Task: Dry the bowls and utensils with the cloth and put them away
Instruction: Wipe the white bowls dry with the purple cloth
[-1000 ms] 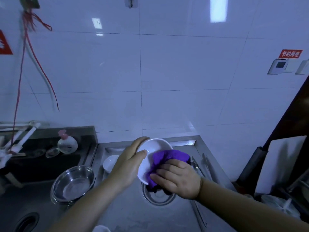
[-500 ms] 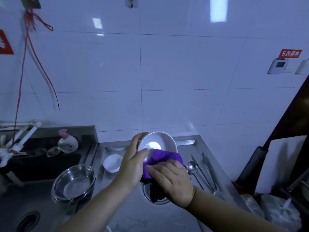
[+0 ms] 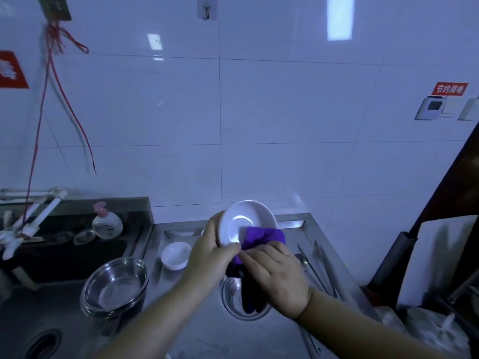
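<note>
My left hand (image 3: 210, 257) grips a white bowl (image 3: 242, 221) by its left rim, tilted so its inside faces me, above the steel sink. A purple cloth (image 3: 261, 238) lies against the bowl's lower right part, and my right hand (image 3: 278, 277) holds it there, with its dark tail hanging down over the drain. A small white bowl (image 3: 175, 255) sits on the sink floor to the left. Stacked steel bowls (image 3: 116, 285) stand further left. A spoon (image 3: 302, 259) and other metal utensils (image 3: 322, 265) lie along the sink's right edge.
A soap bottle (image 3: 106, 224) and glass lids (image 3: 83, 235) sit on the dark counter at left. The round drain (image 3: 230, 296) is below my hands, with another drain (image 3: 42, 344) at bottom left. A white board (image 3: 438, 257) leans at the right.
The bowl has been turned and raised a little, so more of its inside shows. My right hand with the cloth has slid down to the bowl's lower right.
</note>
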`<control>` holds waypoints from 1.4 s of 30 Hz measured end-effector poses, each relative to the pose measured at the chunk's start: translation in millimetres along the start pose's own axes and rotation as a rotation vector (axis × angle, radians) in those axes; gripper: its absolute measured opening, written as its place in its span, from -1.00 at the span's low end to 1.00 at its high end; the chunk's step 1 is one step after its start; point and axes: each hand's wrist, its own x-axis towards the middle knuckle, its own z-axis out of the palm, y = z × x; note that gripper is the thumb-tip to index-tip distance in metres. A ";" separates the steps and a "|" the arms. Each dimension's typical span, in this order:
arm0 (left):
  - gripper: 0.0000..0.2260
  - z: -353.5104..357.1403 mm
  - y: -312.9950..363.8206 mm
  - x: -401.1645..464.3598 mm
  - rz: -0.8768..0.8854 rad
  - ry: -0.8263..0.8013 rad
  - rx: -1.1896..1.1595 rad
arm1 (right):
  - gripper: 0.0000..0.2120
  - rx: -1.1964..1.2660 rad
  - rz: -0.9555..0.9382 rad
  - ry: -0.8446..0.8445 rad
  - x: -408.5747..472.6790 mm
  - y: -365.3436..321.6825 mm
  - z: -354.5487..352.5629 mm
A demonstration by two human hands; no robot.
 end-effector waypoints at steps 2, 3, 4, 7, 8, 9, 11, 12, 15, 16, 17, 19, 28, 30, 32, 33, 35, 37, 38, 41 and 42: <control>-0.58 8.0 -8.6 -4.5 0.049 0.043 -0.089 | -0.67 0.039 0.112 0.052 4.9 -16.5 6.2; -0.59 8.9 -10.6 -3.9 0.063 0.043 -0.101 | -0.64 0.059 0.140 0.059 4.1 -22.1 8.1; -0.58 7.5 -11.1 -2.8 0.079 0.027 -0.091 | -0.62 0.073 0.148 0.050 1.5 -24.7 8.8; -0.57 -1.5 -8.2 -0.7 0.130 -0.015 0.001 | -0.66 0.075 0.051 -0.046 -10.3 -17.8 3.6; -0.59 -4.6 -7.2 -0.1 0.134 -0.026 0.031 | -0.69 0.062 0.000 -0.081 -13.0 -12.0 1.6; -0.58 -7.8 -7.3 0.9 0.127 -0.033 0.057 | -0.71 0.035 -0.048 -0.119 -14.6 -5.7 -0.6; -0.55 -13.2 -7.6 3.6 0.103 -0.056 0.098 | -0.67 -0.038 -0.113 -0.204 -15.3 5.8 -4.4; -0.55 -14.7 -6.5 4.6 0.087 -0.076 0.117 | -0.62 -0.061 -0.115 -0.243 -14.5 10.1 -6.3; -0.53 -12.6 -2.2 5.9 0.025 -0.105 0.125 | -0.46 -0.050 -0.017 -0.324 -9.2 10.4 -7.3; -0.53 -11.5 -1.5 6.1 0.014 -0.100 0.120 | -0.41 -0.027 0.023 -0.340 -6.5 6.4 -5.9; -0.54 -10.5 -1.1 6.3 0.004 -0.094 0.119 | -0.39 -0.003 0.053 -0.349 -4.1 1.6 -3.9; -0.57 -9.3 -1.6 6.3 -0.005 -0.093 0.100 | -0.40 0.020 0.076 -0.371 0.1 -8.1 -0.5; -0.62 -14.4 0.8 6.8 0.037 -0.124 0.072 | -0.63 0.287 0.007 -0.359 -5.4 -12.6 -6.0; -0.62 -15.4 1.9 7.2 0.030 -0.189 0.117 | -0.76 0.283 -0.122 -0.336 -12.6 1.7 -11.2; -0.60 -16.9 2.6 8.2 0.000 -0.297 0.167 | -0.81 0.228 -0.290 -0.339 -16.4 17.2 -16.7; -0.58 -17.9 2.7 9.0 -0.019 -0.367 0.201 | -0.82 0.197 -0.362 -0.334 -15.7 24.5 -18.9; -0.57 -20.1 3.0 12.0 -0.074 -0.494 0.243 | -0.83 0.140 -0.441 -0.305 -10.7 35.9 -21.2; -0.61 -21.4 3.6 15.0 -0.136 -0.558 0.241 | -0.83 0.113 -0.441 -0.288 -5.7 40.6 -20.0; -0.65 -21.6 3.9 16.9 -0.166 -0.564 0.230 | -0.82 0.111 -0.426 -0.292 -4.5 40.2 -18.9; -0.79 -21.7 4.5 20.0 -0.264 -0.531 0.188 | -0.81 0.143 -0.336 -0.372 -6.7 34.7 -18.7; -0.83 -22.2 4.2 21.0 -0.293 -0.514 0.202 | -0.81 0.182 -0.295 -0.406 -8.3 33.4 -19.6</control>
